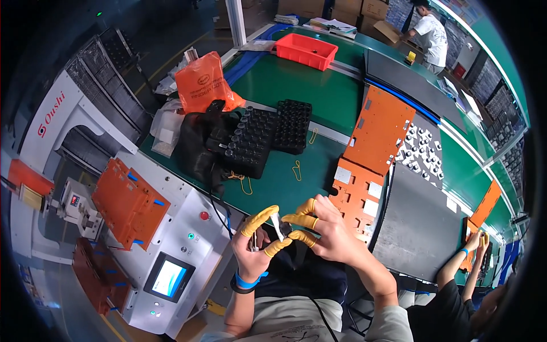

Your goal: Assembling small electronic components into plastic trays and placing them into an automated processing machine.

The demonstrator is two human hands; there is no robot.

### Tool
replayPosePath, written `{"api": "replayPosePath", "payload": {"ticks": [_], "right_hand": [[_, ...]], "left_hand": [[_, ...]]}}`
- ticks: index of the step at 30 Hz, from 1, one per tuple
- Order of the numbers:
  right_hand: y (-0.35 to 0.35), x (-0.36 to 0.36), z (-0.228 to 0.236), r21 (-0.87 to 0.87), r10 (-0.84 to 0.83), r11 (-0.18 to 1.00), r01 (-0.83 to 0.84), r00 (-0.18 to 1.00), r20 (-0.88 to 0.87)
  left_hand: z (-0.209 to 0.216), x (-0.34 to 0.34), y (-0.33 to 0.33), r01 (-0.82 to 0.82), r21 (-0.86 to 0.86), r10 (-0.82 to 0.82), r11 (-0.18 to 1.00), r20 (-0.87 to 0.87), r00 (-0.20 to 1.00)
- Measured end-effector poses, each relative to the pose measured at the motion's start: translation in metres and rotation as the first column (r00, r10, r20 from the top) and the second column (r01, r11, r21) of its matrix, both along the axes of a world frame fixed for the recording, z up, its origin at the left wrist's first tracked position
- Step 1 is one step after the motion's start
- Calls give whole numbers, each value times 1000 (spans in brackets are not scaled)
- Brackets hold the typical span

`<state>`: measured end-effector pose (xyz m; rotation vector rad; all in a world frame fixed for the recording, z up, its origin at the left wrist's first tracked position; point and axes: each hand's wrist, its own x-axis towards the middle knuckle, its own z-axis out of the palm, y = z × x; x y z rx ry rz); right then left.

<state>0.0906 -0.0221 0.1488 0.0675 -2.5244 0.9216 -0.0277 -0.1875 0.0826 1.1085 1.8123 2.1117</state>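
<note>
In front of my body, both hands meet around a small black part (pixel 285 229) with a thin white piece (pixel 276 221) beside it. Yellow finger cots cover several fingertips. My left hand (pixel 254 245) is closed in a pinch on the part's left side; a slim silvery tool (pixel 254 244) shows against its palm. From the right, my right hand (pixel 329 232) pinches the same part. The part's exact kind is too small to tell. Beyond my hands are a black tray (pixel 250 139) filled with small black cylindrical parts and a second black tray (pixel 293 126) with rows of holes.
An orange fixture plate (pixel 379 131) lies right of the green bench (pixel 279 191), near a black mat (pixel 419 219). A machine panel with a screen (pixel 169 277) stands left. A red bin (pixel 306 51) and orange bag (pixel 205 82) sit farther back. Co-workers' arms (pixel 456 262) show at right.
</note>
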Motion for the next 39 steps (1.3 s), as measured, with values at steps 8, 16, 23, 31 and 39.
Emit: {"api": "replayPosePath", "payload": {"ticks": [8, 16, 23, 31, 39], "right_hand": [[-6, 12, 10, 63, -33, 997, 32, 999, 7], [13, 23, -6, -137, 10, 990, -18, 998, -63], [15, 54, -24, -660, -58, 750, 30, 998, -21], [2, 118, -63, -894, -303, 428, 133, 953, -3], [-16, 154, -73, -774, -511, 561, 293, 858, -45]], "left_hand": [[-3, 5, 2, -2, 35, 4, 999, -56, 998], [-4, 24, 21, 176, 268, -225, 947, 167, 960], [-31, 35, 48, 320, 204, -369, 925, 288, 884], [-45, 72, 86, 562, 153, -583, 813, 227, 780], [-51, 106, 94, 642, 96, -640, 761, 273, 718]]}}
